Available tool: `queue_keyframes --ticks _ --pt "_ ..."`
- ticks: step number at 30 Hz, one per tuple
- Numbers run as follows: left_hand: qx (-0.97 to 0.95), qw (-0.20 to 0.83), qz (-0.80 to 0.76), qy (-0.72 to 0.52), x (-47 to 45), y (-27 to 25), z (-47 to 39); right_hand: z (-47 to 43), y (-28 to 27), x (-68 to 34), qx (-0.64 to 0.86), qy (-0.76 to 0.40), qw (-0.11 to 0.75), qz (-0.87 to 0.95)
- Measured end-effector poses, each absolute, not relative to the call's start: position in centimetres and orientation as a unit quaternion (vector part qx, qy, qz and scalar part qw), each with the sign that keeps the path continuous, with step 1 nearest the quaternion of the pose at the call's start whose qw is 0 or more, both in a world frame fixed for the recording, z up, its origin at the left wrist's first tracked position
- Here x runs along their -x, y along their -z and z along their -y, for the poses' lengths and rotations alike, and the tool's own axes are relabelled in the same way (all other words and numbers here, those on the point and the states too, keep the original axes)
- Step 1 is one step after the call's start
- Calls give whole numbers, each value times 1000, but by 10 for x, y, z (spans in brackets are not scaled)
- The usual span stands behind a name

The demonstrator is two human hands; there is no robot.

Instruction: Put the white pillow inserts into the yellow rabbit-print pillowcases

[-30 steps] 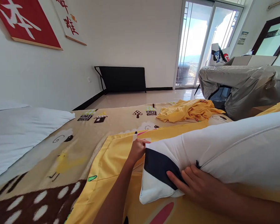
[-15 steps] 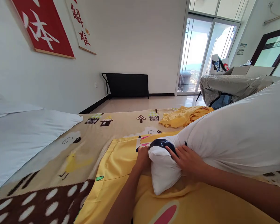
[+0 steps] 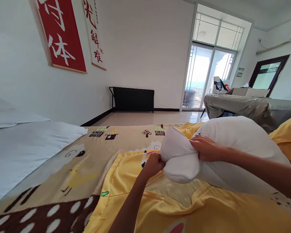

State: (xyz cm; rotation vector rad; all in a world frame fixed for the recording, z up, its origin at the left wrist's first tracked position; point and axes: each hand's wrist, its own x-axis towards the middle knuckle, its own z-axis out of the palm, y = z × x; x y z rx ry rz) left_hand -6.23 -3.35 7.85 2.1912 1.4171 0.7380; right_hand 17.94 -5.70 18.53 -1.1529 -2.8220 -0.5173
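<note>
A plump white pillow (image 3: 232,136) lies lengthwise to the right, its folded end pointing left. My right hand (image 3: 206,148) is closed on the pillow just behind that end, fingers pressing into the cloth. At the tip of the same end, my left hand (image 3: 156,164) is closed with its knuckles up; its fingertips are hidden, and it appears to pinch the pillow's edge. Beneath both hands a yellow satin pillowcase (image 3: 118,174) with cartoon prints is spread out, with a paler gap showing in its middle.
A patterned blanket (image 3: 70,168) with sheep and dots covers the bed. White pillows (image 3: 38,142) rest at left. More yellow cloth (image 3: 190,129) lies behind the pillow and at far right. Beyond stand a folded black frame (image 3: 133,99) and a plastic-covered table (image 3: 240,103).
The pillow's end has risen and folded, and the dark shiny patch on it is out of sight. My right hand has moved up with it. The camera view has tilted upward.
</note>
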Motion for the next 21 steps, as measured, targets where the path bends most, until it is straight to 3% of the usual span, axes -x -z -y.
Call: queue_keyframes --ticks 3,7,11,15,21 --pt "-813 276 -460 -224 66 -94 51 57 -212 -185 393 78 0 916" --pt "-818 314 -466 -121 77 -95 58 42 -171 -177 387 -14 -62 920" --pt "-790 214 -544 -183 90 -114 75 14 -113 -157 399 -44 -70 913" --pt "-818 106 -467 -317 63 -140 117 -3 -102 -152 396 -66 -65 914" --pt "-787 93 -544 -275 9 -102 92 6 -103 -165 384 -34 -34 922"
